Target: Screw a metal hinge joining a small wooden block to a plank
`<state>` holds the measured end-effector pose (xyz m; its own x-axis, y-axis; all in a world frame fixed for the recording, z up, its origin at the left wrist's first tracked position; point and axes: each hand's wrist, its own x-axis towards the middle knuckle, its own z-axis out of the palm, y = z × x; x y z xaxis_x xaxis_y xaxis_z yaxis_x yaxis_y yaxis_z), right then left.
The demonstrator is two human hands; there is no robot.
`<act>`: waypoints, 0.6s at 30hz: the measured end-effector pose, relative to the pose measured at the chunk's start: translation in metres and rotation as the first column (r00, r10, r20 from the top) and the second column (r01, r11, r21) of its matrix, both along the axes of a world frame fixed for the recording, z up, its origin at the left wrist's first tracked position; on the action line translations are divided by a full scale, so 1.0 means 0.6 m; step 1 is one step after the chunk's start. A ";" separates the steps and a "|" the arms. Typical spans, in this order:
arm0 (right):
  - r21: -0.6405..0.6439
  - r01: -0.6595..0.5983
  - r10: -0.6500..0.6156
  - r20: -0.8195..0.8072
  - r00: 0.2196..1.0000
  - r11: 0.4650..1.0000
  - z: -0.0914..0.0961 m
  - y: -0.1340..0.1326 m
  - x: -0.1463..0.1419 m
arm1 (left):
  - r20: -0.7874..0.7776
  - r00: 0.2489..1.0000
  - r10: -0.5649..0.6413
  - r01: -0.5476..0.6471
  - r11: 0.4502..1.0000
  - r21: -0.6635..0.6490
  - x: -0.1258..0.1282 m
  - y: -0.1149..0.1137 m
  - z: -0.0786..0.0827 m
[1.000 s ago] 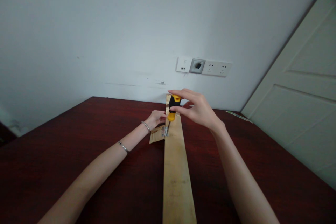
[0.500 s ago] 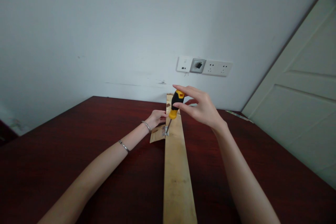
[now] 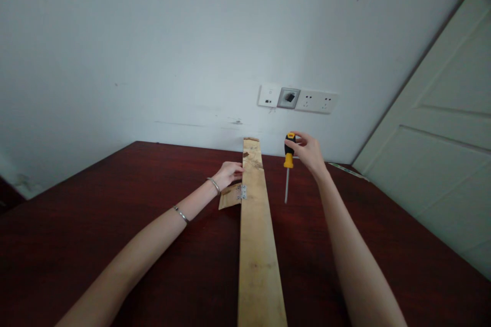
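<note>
A yellow and black screwdriver [image 3: 288, 156] is pinched by its handle in my right hand [image 3: 309, 153], shaft pointing down, to the right of the long wooden plank [image 3: 259, 245]. Its tip is apart from the plank. My left hand [image 3: 229, 172] grips the plank's left edge towards the far end; some of its fingertips are hidden. Just nearer than that hand, a small metal hinge [image 3: 243, 192] with screws joins the plank to a short wooden piece [image 3: 229, 197], which sticks out to the left at a tilt.
The plank lies lengthwise on a dark red wooden table [image 3: 184, 276], its far end near the white wall [image 3: 172, 51]. Sockets and switches [image 3: 314, 101] are set in the wall above. A thin flat strip [image 3: 349, 170] lies by the white panelled door [image 3: 441, 138] at right.
My right hand has lifted the screwdriver off the hinge and carried it to the right, turning it more upright. My left hand has stayed in place.
</note>
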<state>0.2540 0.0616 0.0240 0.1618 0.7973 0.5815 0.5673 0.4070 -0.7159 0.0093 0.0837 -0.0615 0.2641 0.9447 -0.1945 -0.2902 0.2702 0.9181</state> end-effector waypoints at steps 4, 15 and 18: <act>-0.333 0.055 -0.060 -0.004 0.998 0.941 -0.061 0.030 0.014 | -0.015 1.000 0.004 -0.004 1.000 -0.006 0.000 0.000 0.001; -0.528 0.138 -0.094 0.109 0.990 0.838 -0.136 0.042 0.002 | 0.004 1.000 0.011 -0.011 1.000 0.001 0.000 0.002 -0.001; -0.540 0.141 -0.083 0.132 0.988 0.830 -0.147 0.045 -0.002 | 0.006 1.000 0.001 -0.001 1.000 0.014 0.000 0.002 -0.002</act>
